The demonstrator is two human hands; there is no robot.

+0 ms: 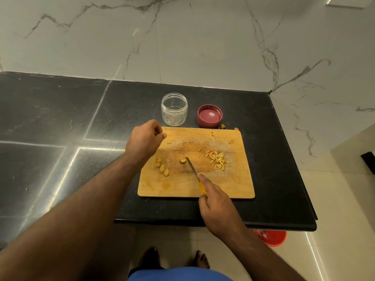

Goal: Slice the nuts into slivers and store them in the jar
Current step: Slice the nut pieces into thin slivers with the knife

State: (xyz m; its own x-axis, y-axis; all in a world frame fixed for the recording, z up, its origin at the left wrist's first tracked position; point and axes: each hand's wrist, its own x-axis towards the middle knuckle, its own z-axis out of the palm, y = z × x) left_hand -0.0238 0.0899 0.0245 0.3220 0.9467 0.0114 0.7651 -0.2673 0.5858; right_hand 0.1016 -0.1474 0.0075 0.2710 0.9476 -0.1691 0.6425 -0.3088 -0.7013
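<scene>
Bare feet and blue garment nearest, on pale floor tiles; red bucket partly hidden under the worktop edge at right.

Right hand at the near edge of the wooden cutting board, grip closed round the yellow handle of the knife, forefinger laid along the blade's back. Blade angled up and left, tip touching a single nut piece near the board's middle.

Whole nuts, about four, in a short row on the board's left part, just beside the left forearm. Pile of pale slivers on the right part of the board, well apart from the whole nuts. A few stray scraps near the far edge of the board and just beyond its far right corner.

Left hand raised over the board's far left corner, fingers curled with thumb and forefinger tips together; anything pinched too small to tell.

Clear jar upright on the black worktop just beyond the board, open-mouthed, apparently without contents. Maroon lid just right of the jar, inside facing up, apart from it.

Marble-veined wall farthest. No legible writing on jar, lid or knife.
</scene>
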